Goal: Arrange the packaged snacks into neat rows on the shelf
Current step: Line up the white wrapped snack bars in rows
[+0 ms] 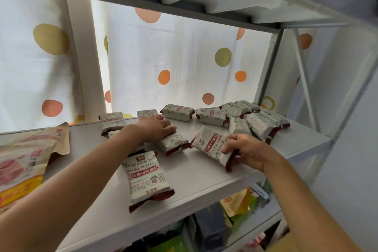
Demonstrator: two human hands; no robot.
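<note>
Several white snack packets with dark red ends lie on a grey shelf [196, 172]. My left hand [155, 129] rests flat, fingers straight, on one packet [173, 143] in the middle. My right hand [244, 150] pinches the near end of another packet [210, 144] to the right. One packet [146, 179] lies lengthwise close to the front edge. Two packets [112, 121] [146, 113] sit at the back left, two more [177, 112] [210, 116] at the back centre. A loose pile of packets [255, 120] fills the back right corner.
A large brown and yellow snack bag [24, 159] lies at the shelf's left end. Another shelf board [204, 0] hangs close overhead. A dotted curtain [163, 57] hangs behind. Metal uprights [268, 69] stand at the right. Assorted goods [235, 206] fill the shelf below.
</note>
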